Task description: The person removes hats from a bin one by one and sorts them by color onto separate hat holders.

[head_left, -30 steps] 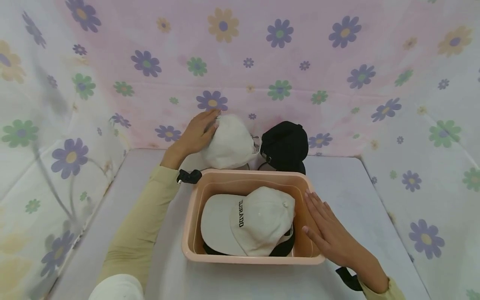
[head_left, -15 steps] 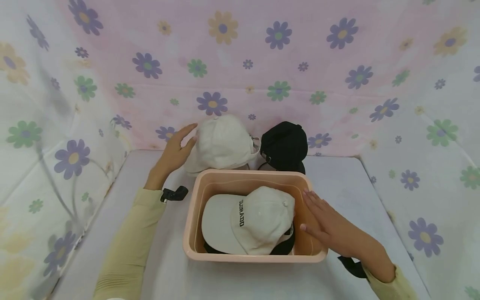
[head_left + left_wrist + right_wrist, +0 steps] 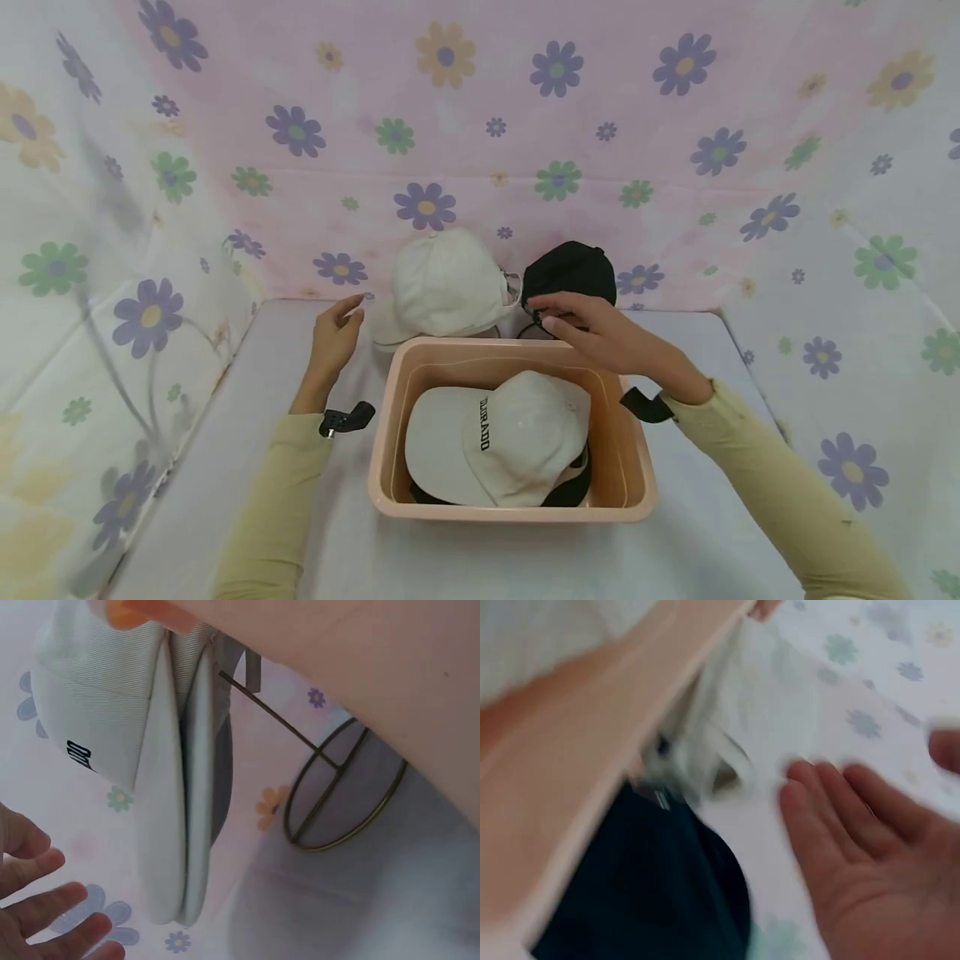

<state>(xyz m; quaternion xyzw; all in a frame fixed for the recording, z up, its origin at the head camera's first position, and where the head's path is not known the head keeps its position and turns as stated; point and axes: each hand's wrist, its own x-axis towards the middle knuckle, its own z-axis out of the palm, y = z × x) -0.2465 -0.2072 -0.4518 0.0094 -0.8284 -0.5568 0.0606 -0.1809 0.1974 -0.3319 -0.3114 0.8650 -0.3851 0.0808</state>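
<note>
Two white brims lie close together in the left wrist view; they belong to the white caps [image 3: 446, 283] behind the bin. My left hand [image 3: 333, 342] hovers left of these caps, apart from them, fingers loosely spread and holding nothing. Over the far right rim of the peach bin [image 3: 510, 515], my right hand [image 3: 607, 333] reaches toward the black cap [image 3: 573, 271] and overlaps its lower part in the head view. Its fingers [image 3: 847, 810] are nearly straight, with nothing in them. Inside the bin lies a white cap [image 3: 525, 442] with dark lettering, dark cap parts showing beneath it.
A thin wire stand with a ring base [image 3: 300, 844] is beneath the caps behind the bin. The white tabletop [image 3: 510, 567] meets a flower-printed cloth backdrop [image 3: 480, 100] at the back and both sides.
My left hand has come off the white caps and drawn back to the left. My right hand has left the bin's right side and moved up and left, in front of the black cap.
</note>
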